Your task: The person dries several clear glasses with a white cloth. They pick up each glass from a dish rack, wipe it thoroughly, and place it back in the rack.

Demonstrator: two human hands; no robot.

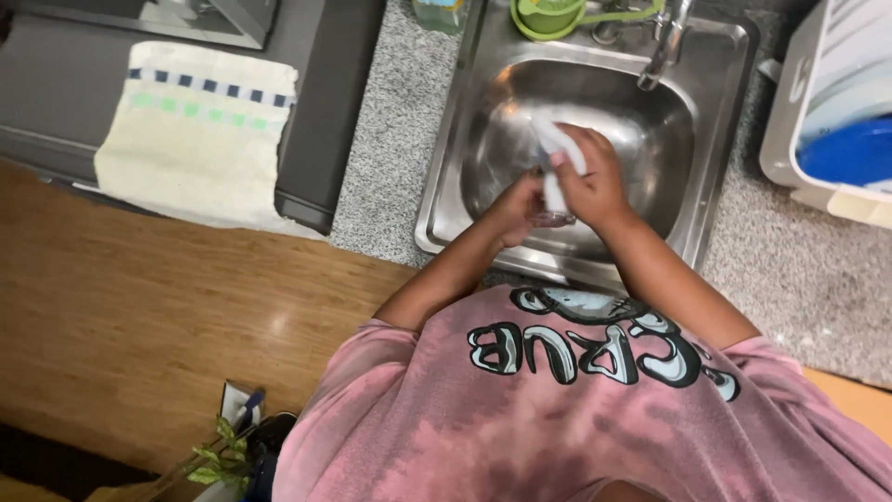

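Both my hands are over the steel sink basin [650, 139]. My left hand [516, 209] cups a small clear glass [555, 217] from the left and below. My right hand [595, 181] grips a white brush or cloth-like scrubber [556, 144] whose lower end goes into the glass. The hands touch each other at the glass. The glass is mostly hidden by my fingers. The tap [662, 46] stands at the back of the sink, above and right of my hands.
A green bowl-like item [548, 17] sits on the sink's back rim. A white dish rack with a blue plate [850, 149] is at the right. Speckled grey counter [381, 158] surrounds the sink. A towel [200, 130] hangs on a dark appliance at the left. Wood floor below.
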